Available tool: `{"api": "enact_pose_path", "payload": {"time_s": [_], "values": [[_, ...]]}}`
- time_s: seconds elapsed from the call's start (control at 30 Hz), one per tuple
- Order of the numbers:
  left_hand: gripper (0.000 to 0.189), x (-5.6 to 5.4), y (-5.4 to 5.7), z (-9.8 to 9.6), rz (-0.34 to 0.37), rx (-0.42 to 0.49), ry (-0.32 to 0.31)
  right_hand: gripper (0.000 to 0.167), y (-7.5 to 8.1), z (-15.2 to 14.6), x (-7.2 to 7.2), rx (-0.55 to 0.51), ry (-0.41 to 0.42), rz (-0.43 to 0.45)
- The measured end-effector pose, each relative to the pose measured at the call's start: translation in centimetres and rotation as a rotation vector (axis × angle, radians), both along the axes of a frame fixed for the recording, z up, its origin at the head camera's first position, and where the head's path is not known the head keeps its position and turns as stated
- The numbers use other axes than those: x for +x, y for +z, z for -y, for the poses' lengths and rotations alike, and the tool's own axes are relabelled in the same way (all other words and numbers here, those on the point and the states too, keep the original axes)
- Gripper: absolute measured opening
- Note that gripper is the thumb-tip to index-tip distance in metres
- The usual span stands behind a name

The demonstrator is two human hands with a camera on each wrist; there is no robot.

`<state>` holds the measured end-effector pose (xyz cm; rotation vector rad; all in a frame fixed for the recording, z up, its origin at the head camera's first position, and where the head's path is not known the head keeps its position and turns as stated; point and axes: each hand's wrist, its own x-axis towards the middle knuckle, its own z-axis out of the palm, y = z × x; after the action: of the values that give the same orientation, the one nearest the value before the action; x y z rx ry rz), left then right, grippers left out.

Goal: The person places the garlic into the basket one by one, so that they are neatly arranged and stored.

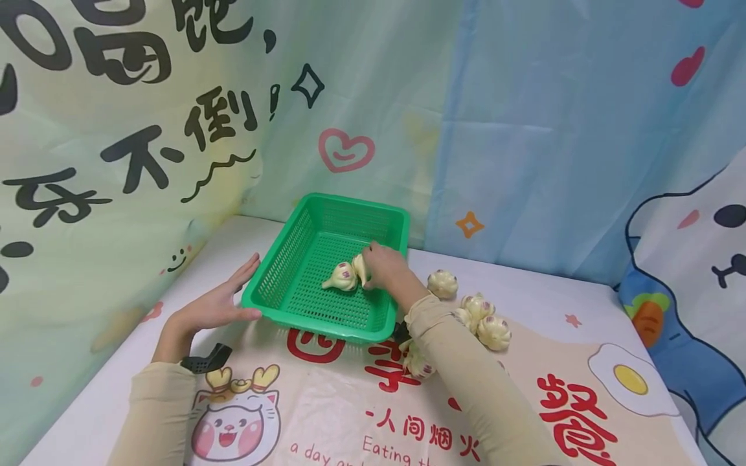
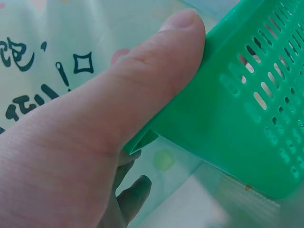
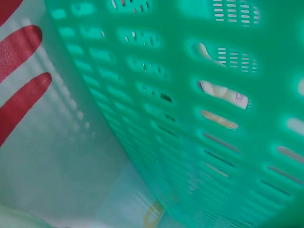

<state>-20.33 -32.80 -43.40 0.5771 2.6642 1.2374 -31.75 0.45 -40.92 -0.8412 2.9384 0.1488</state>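
Observation:
A green plastic basket [image 1: 274,317] with slotted walls stands on the table. My left hand [image 1: 218,304] holds its near left corner; in the left wrist view the thumb [image 2: 166,57] lies along the rim and the fingers are on the other side, partly hidden. Inside the basket, my right hand [image 1: 386,265] grips a garlic bulb [image 1: 359,268], partly covered by the fingers. Another garlic bulb [image 1: 342,277] lies beside it on the basket floor. The right wrist view is filled by the basket's slotted wall [image 3: 180,142], with pale pieces showing through; the hand is hidden there.
Right of the basket lie several garlic bulbs [image 1: 494,332], with one more bulb [image 1: 443,285] farther back. Another garlic bulb [image 1: 418,362] sits by the right forearm, partly hidden. A printed mat [image 1: 326,408] covers the table's front, and a printed curtain [image 1: 524,162] hangs behind.

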Motion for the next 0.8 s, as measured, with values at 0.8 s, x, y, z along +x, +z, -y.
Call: {"api": "enact_pose_path", "payload": {"time_s": [0.8], "values": [[0.103, 0.2, 0.1, -0.2, 0.007, -0.013, 0.011, 0.077, 1.8, -1.6, 0.4, -0.094, -0.017, -0.010]]}}
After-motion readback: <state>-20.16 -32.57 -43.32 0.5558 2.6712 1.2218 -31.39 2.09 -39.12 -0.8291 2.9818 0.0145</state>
